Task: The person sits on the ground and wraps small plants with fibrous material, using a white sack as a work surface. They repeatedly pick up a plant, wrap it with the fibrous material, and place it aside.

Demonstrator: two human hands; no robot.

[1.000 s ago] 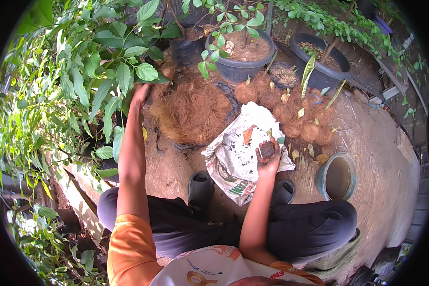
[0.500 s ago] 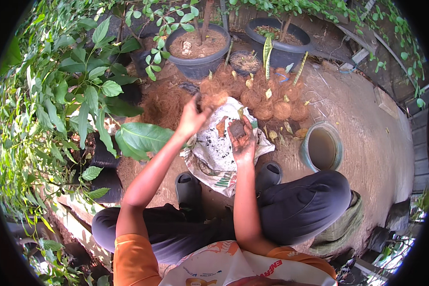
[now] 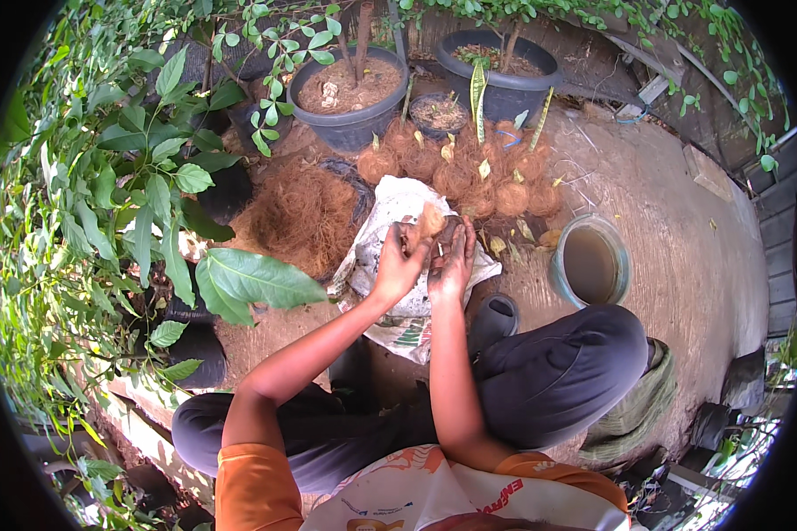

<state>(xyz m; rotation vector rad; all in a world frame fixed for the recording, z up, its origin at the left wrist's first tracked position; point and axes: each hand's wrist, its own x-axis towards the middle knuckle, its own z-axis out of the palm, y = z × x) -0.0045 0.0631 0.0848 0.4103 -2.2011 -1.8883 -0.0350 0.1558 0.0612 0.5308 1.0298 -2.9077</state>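
Observation:
Both my hands meet above a soil-specked white sack lying between my feet. My left hand is closed on a tuft of brown coconut fibre. My right hand is cupped around a dark soil ball, now mostly hidden by fingers and fibre. The fibre lies against the ball. Left of the sack is a heap of loose coconut fibre. Beyond it sit several fibre-wrapped balls with leaf cuttings standing out of them.
An open bucket of murky water stands to the right. Large black pots with small trees and a small pot stand at the back. Leafy branches reach in from the left. Dry leaves lie beside the sack.
My left hand has moved right and nearer to me with the fibre, from beside the heap to the soil ball in my right hand. My view has shifted slightly.

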